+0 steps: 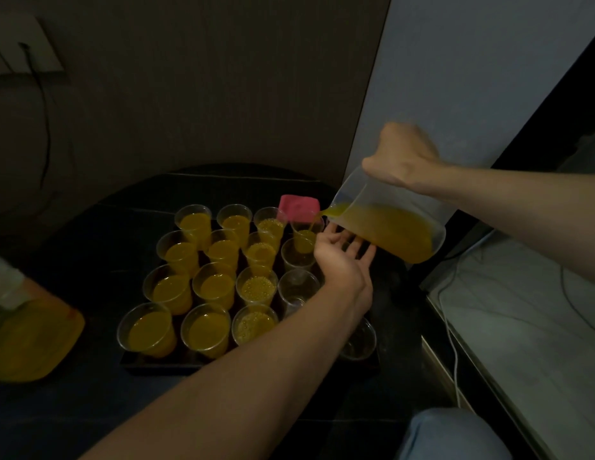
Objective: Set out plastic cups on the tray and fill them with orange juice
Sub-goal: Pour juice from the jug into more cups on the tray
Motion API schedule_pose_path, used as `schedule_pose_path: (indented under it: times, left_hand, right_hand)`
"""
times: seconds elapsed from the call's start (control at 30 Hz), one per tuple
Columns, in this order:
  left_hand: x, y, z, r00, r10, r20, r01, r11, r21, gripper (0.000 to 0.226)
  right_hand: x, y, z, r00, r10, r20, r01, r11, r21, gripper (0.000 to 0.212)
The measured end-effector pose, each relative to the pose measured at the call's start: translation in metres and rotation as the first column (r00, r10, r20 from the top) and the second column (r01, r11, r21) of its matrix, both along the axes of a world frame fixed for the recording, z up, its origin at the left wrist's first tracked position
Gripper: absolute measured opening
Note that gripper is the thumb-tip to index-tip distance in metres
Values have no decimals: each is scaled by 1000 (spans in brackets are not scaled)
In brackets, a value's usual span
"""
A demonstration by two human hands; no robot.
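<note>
Several clear plastic cups stand in rows on a dark tray point(150, 366). Most hold orange juice, like the front left cup point(146, 328). The cups in the right column, such as one empty cup point(297, 287), hold little or nothing. My right hand point(400, 159) grips the top of a clear jug point(389, 224) tilted to the left. A thin stream of juice runs from its spout into the back right cup point(306, 235). My left hand point(342, 257) is palm up with straight fingers under the jug's base, touching it.
A pink block point(299, 207) lies behind the cups. An orange tray point(30, 343) sits at the left on the dark table. A white counter point(522, 327) with cables runs along the right. A wall stands close behind, and a knee in jeans point(455, 433) shows at the bottom right.
</note>
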State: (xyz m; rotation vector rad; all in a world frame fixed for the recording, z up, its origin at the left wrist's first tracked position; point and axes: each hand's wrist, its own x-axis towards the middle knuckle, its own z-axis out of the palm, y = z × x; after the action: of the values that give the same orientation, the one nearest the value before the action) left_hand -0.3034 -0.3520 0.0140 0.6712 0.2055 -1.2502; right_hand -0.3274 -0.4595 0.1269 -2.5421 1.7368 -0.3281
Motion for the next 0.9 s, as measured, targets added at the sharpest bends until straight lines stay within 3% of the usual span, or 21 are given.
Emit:
schedule_pose_path:
  times: [0.23,0.9]
  left_hand:
    - [0,0,0,997,29,-77,-30,1000,-6,51]
    - [1,-2,-5,995,4,-95,-6,1000,-21,50]
  right_hand:
    - [2,0,-1,1000,3,19,-3,1000,-5,30]
    - [4,-2,-1,1000,-16,9,16,1000,-14,26]
